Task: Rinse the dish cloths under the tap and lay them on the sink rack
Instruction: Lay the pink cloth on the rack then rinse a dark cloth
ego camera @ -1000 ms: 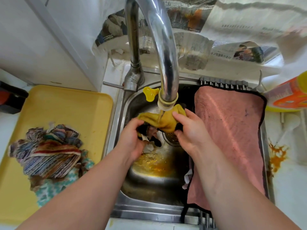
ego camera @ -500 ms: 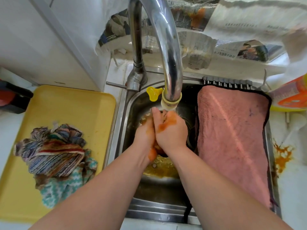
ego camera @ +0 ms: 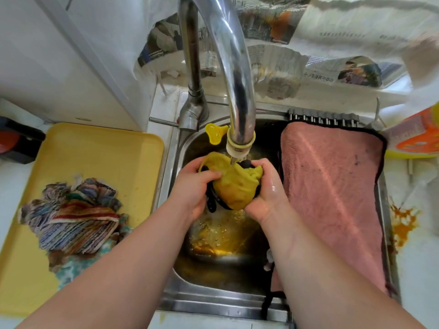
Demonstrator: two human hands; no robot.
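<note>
**Yellow cloth held under running tap, both hands on it**

- Yellow dish cloth (ego camera: 234,186): bunched into a wad, held over the sink (ego camera: 213,298) basin just below the tap (ego camera: 234,79) outlet. A thin stream of water lands on its top fold. Some dark fabric shows under the wad; can't tell whether it is the cloth's edging or a separate piece.
- Left hand (ego camera: 193,186): grasping the cloth's left side, fingers curled over the upper edge.
- Right hand (ego camera: 266,188): clenched around the cloth's right side, skin wet and shiny.
- Basin below: yellow-orange tinted water pooled on the steel bottom.
- Small yellow plastic tab (ego camera: 213,134) sticks out beside the tap outlet.
- Pink cloth (ego camera: 332,186): spread flat over the sink rack (ego camera: 323,116) across the right part of the sink, dark trim along its edges; the rack's bars show at its far end.
- Yellow tray (ego camera: 95,150), left of the sink: heap of striped, multicoloured cloths (ego camera: 73,217) on its near half, a teal patterned one underneath.
- Tabletop (ego camera: 418,269), right of the sink: orange stain (ego camera: 403,224) near the sink edge; an orange-and-yellow container (ego camera: 413,136) at the far right.
- Newspaper (ego camera: 273,27) sheets cover the wall behind the tap.
</note>
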